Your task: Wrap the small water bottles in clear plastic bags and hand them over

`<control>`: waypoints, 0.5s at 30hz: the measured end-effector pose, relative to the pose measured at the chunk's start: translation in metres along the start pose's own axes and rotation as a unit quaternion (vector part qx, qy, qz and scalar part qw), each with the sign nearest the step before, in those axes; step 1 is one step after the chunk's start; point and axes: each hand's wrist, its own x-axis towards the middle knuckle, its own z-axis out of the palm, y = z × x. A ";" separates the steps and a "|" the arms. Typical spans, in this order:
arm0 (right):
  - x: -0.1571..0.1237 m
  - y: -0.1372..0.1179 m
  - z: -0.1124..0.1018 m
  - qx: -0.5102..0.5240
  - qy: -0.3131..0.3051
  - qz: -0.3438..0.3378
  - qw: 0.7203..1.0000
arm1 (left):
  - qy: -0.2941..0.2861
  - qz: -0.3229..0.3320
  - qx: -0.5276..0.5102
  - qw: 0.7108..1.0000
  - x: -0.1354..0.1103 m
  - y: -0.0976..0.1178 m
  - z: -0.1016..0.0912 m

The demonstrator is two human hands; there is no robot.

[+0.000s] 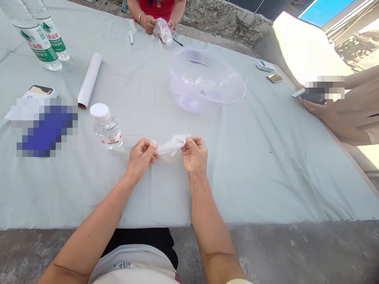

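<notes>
A crumpled piece of clear plastic film (171,145) is stretched between my two hands, just above the table's near side. My left hand (141,156) pinches its left end between thumb and fingers. At the other end, my right hand (195,154) grips the film in the same way. Left of my left hand stands a small clear bottle (108,132) with a white cap and a red-and-white label, upright on the cloth. Beyond my hands sits a translucent purplish plastic basin (189,92) with clear scraps inside.
Two large water bottles (44,49) and a white roll (90,81) occupy the left side. Across the pale tablecloth (266,165), a person's hands (150,24) hold a wrapped bottle (164,31). Nail clippers (131,37) lie nearby. Another person (349,106) holds a device at right.
</notes>
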 end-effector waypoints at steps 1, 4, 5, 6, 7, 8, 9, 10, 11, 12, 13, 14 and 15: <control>0.001 -0.002 -0.001 0.023 0.018 0.002 1.000 | -0.003 0.001 -0.016 1.000 0.000 0.000 0.000; 0.003 -0.010 -0.004 0.081 0.062 0.011 0.995 | -0.010 -0.001 -0.091 0.996 0.001 -0.001 -0.001; 0.004 -0.012 -0.006 0.098 0.073 0.015 0.992 | -0.010 -0.001 -0.110 0.994 0.001 -0.001 -0.001; 0.005 -0.014 -0.008 0.115 0.082 0.025 0.990 | -0.012 0.001 -0.121 0.993 0.001 -0.001 -0.001; 0.007 -0.017 -0.011 0.131 0.086 0.046 0.987 | -0.015 0.003 -0.126 0.992 0.001 -0.001 0.000; 0.009 -0.019 -0.015 0.142 0.088 0.075 0.983 | -0.016 0.007 -0.127 0.992 0.001 -0.001 0.000; 0.011 -0.021 -0.018 0.147 0.091 0.102 0.980 | -0.015 0.011 -0.127 0.992 0.002 -0.001 0.000; 0.014 -0.022 -0.022 0.145 0.096 0.121 0.977 | -0.009 0.016 -0.129 0.991 0.002 -0.001 -0.001; 0.015 -0.024 -0.025 0.141 0.105 0.128 0.976 | 0.000 0.020 -0.136 0.991 0.003 -0.001 -0.001; 0.017 -0.025 -0.027 0.136 0.116 0.121 0.976 | 0.011 0.020 -0.146 0.989 0.004 -0.001 -0.002; 0.017 -0.025 -0.028 0.129 0.130 0.104 0.978 | 0.023 0.017 -0.159 0.987 0.005 -0.001 -0.003; 0.016 -0.026 -0.027 0.121 0.144 0.086 0.978 | 0.032 0.011 -0.173 0.984 0.006 0.000 -0.003; 0.015 -0.025 -0.026 0.109 0.157 0.077 0.979 | 0.037 0.000 -0.187 0.982 0.006 0.000 -0.004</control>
